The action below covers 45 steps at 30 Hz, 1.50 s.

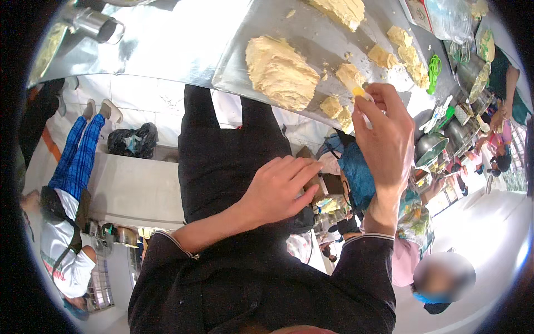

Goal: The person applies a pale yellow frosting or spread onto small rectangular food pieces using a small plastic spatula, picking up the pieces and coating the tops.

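Observation:
My right hand (384, 129) is over the tray's near right part. Its thumb and fingers pinch a small pale tool (358, 91) with a yellow part; its full shape is hidden. The tool's end touches a small piece of pale yellow dough (349, 75). A large mound of similar dough (279, 73) lies on the metal tray (233, 54), with another mound (344, 10) beyond it. Smaller chunks (331, 106) lie near the tray's close edge, and others (411, 58) farther right. My left hand (283, 188) hangs before my body, fingers slightly spread, holding nothing.
Right of the tray lie green measuring spoons (434, 74), white utensils (436, 115) and metal bowls (431, 148). A plastic container (452, 18) stands at the upper right. A metal cylinder (100, 26) is at the upper left. Other people stand on both sides; a black bag (133, 142) lies left.

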Each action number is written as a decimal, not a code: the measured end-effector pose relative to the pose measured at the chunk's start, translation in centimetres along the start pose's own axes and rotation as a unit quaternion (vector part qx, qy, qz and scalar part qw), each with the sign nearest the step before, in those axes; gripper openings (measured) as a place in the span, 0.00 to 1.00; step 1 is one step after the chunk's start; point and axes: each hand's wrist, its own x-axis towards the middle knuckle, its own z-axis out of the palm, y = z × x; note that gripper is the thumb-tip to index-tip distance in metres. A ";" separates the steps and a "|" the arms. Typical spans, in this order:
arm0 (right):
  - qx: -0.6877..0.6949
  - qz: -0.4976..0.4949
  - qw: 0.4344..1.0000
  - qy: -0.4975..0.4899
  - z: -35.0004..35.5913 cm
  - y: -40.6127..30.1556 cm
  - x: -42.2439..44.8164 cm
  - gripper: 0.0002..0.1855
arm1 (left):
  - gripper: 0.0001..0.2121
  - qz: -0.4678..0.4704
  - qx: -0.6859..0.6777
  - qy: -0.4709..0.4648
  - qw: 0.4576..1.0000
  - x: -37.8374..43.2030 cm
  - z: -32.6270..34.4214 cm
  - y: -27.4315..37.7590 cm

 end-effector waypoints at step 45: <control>0.693 0.146 0.694 0.131 -4.2 -4.4 7.9 0.09 | 0.22 0.075 -0.034 -0.041 0.996 -1.8 -9.5 -0.5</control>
